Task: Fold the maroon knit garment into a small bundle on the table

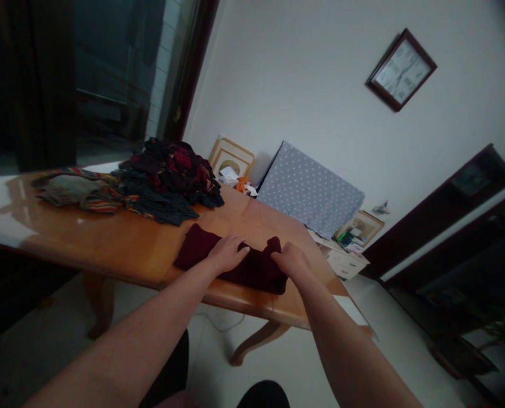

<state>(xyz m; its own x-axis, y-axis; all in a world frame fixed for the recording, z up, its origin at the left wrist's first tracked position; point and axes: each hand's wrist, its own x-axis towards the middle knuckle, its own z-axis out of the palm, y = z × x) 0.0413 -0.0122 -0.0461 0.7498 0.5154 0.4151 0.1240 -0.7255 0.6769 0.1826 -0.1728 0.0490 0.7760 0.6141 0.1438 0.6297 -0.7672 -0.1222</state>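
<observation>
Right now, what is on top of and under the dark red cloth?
The left hand lies on the dark red cloth, and the right hand holds a fold near one end. Under it is the wooden table; the patch directly beneath is covered and cannot be seen.

Head cam, tilted, fwd & dn over nearby tbl (252,218)
</observation>
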